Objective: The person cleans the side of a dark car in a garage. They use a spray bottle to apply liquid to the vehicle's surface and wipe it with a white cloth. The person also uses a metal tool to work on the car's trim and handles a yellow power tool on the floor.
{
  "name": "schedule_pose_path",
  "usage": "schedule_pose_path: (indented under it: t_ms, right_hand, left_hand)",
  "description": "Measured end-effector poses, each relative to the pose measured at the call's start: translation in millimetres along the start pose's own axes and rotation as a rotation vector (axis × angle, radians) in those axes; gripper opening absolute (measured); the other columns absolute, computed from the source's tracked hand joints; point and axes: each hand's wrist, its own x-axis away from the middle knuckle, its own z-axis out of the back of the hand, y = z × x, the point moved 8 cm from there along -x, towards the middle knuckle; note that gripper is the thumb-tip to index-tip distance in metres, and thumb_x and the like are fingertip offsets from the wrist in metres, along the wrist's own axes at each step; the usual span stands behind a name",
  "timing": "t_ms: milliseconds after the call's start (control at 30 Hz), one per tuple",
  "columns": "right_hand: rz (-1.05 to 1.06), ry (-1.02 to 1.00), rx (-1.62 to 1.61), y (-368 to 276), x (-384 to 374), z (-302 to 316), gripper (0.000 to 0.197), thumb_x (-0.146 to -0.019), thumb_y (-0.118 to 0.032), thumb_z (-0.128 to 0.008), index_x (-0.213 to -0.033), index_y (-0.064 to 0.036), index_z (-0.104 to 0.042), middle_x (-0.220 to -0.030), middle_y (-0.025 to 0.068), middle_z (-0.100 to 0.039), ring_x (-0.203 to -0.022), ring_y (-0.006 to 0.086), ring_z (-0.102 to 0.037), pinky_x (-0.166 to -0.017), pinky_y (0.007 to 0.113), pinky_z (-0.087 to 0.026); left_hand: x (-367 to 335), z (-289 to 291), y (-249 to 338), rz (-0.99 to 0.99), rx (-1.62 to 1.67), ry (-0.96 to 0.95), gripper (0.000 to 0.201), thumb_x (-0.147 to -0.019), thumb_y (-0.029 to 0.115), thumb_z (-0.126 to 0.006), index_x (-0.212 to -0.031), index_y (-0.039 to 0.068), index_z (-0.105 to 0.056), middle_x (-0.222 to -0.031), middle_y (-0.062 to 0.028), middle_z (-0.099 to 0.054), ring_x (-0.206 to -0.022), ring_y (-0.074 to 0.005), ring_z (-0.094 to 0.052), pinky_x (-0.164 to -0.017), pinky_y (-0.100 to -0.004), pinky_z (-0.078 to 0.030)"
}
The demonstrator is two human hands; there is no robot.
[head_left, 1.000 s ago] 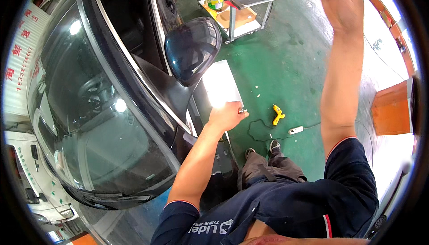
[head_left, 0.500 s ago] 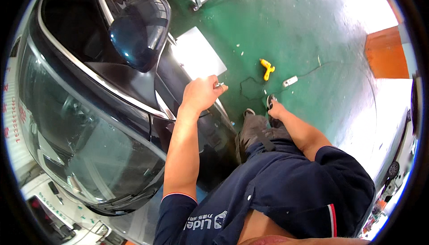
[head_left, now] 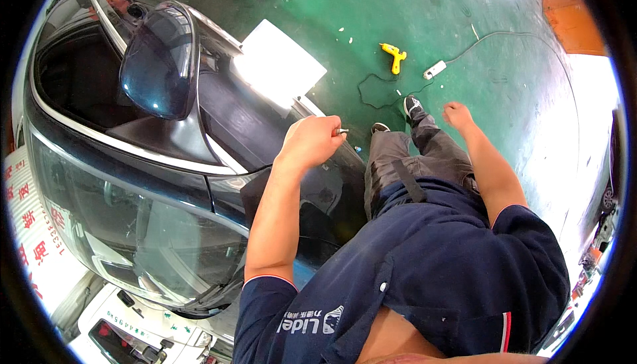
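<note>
Two hands in view: your left hand (head_left: pixel 310 142) is fisted tight around a small metal tool (head_left: pixel 341 132), only its silvery tip poking out past the knuckles, right over the dark car door (head_left: pixel 265 132) just below the side mirror (head_left: pixel 159 62) and beside the bright white reflection on the panel. Your right hand (head_left: pixel 456 114) hangs free above your knee, fingers loosely curled and holding nothing, near your shoe (head_left: pixel 413 106). Yellow glue gun (head_left: pixel 394 55) lies on the green floor (head_left: pixel 464 32), well apart from both hands, with a white power strip (head_left: pixel 435 70) near it.
</note>
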Motion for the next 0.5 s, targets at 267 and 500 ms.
schedule_pose_path:
  t_ms: [267,500]
  right_hand:
    - [0.193,-0.032,0.462,31,0,-41,0.034,-0.085,-0.027,-0.056,-0.105,-0.0028,-0.069,-0.100,0.0162,-0.072,-0.094,0.0362,-0.067,-0.084,0.041,-0.053]
    - [0.357,-0.338,0.171,-185,-11,-206,0.046,-0.083,-0.025,-0.059,-0.124,-0.0047,-0.062,-0.117,0.0178,-0.068,-0.109,0.0341,-0.064,-0.093,0.041,-0.051]
  left_hand:
    - [4,-9,2,-0.011,-0.007,-0.042,0.028,-0.088,0.034,-0.065,-0.084,0.006,-0.062,-0.080,-0.0146,-0.068,-0.083,-0.0372,-0.066,-0.073,-0.0483,-0.050]
    - [13,4,-18,0.003,0.031,0.054,0.027,-0.087,0.033,-0.066,-0.084,0.007,-0.064,-0.080,-0.0144,-0.069,-0.083,-0.0376,-0.067,-0.073,-0.0486,-0.051]
